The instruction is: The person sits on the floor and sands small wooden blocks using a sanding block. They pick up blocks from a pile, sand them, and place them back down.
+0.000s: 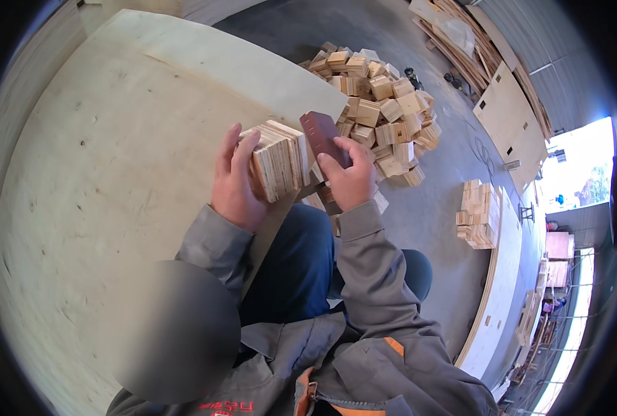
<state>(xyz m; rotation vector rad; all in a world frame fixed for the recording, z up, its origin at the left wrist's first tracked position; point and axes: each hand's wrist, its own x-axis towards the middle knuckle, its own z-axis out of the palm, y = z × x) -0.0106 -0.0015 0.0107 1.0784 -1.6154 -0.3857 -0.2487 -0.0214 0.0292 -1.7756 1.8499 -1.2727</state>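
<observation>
While the left hand (pixel 233 182) clamps a stack of plywood blocks (pixel 279 159) at the edge of the plywood counter (pixel 100 180), the right hand (pixel 348 179) grips a brown sanding block (pixel 322 135) against it; a slack grip could spill blocks toward the floor pile (pixel 381 111).

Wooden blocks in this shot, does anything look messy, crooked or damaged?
The heap of wooden blocks on the concrete floor lies jumbled, unlike the small neat stack farther right. The block bundle in the left hand looks squared; the right hand presses a dark brown block against it.
</observation>
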